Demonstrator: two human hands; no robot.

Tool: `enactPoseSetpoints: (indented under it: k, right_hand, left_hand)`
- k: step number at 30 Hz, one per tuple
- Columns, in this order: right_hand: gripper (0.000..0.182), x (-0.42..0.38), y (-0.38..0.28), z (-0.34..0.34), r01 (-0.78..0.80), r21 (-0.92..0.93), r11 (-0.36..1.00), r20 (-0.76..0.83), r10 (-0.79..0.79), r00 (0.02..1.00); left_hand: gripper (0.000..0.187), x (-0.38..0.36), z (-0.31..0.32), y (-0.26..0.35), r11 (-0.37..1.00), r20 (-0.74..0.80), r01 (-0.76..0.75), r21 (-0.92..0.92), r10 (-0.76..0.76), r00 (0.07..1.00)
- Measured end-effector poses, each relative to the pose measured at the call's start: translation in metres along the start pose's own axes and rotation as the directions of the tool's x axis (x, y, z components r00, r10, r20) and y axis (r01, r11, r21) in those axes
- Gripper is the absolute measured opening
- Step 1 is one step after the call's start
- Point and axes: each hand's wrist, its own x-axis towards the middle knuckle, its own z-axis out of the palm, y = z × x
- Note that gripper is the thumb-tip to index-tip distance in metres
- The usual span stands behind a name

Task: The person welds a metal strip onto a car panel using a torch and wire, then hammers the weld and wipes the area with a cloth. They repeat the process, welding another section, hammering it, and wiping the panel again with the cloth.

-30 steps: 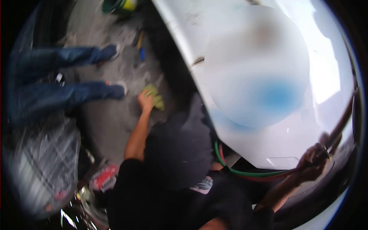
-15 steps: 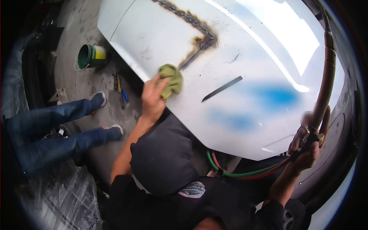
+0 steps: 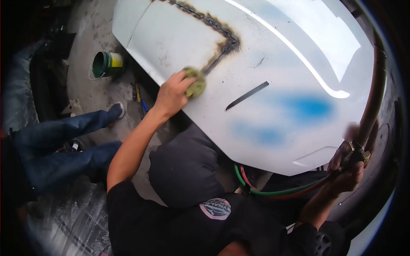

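Note:
My left hand presses a bunched green cloth onto a white car panel, near its edge. The cloth lies at the lower end of a seam of dark weld beads with brown and black scorching around it. Over at the right, my right hand is closed around the valve end of a brass gas torch. The torch tube points up, away from me. Green and red hoses run from it below the panel. No flame shows.
A dark metal strip lies on the panel beside blue paint patches. On the floor stand a green bucket and hand tools. Another person's jeans-clad legs are at the left, near plastic sheeting.
My left hand has shifted slightly with the cloth, toward the seam's lower end. My left forearm shows more fully now. My right hand still holds the torch, and the view has shifted slightly.

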Motion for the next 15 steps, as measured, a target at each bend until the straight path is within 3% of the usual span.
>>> enactPoseSetpoints:
  k: [2,4,5,7,8,15]
  right_hand:
    - [0.097,0.002,0.002,-0.005,0.008,0.02,1.0,0.02,-0.009,1.0]
    - [0.098,0.009,0.01,-0.01,0.018,0.05,0.999,0.055,-0.021,0.998]
    - [0.098,0.01,0.012,-0.014,0.02,0.051,0.998,0.094,-0.025,0.995]
    - [0.098,0.011,0.014,-0.017,0.018,0.054,0.998,0.137,-0.025,0.99]
    - [0.098,0.012,0.014,-0.017,0.012,0.064,0.998,0.148,-0.022,0.989]
    - [0.098,0.013,0.023,-0.017,0.036,0.035,0.999,0.166,-0.041,0.985]
  left_hand:
    - [0.047,-0.056,-0.018,-0.026,0.967,0.144,0.226,-0.12,-0.209,0.967]
    - [0.041,-0.087,-0.038,-0.032,0.866,0.123,0.426,-0.262,-0.408,0.905]
    - [0.041,-0.095,-0.042,-0.026,0.868,0.129,0.424,-0.257,-0.404,0.906]
    - [0.035,-0.106,-0.049,-0.017,0.761,-0.043,0.469,-0.449,-0.542,0.839]
    - [0.029,-0.108,-0.049,-0.016,0.747,-0.056,0.458,-0.482,-0.547,0.835]
    - [0.032,-0.084,-0.045,0.003,0.756,-0.121,0.402,-0.517,-0.529,0.84]
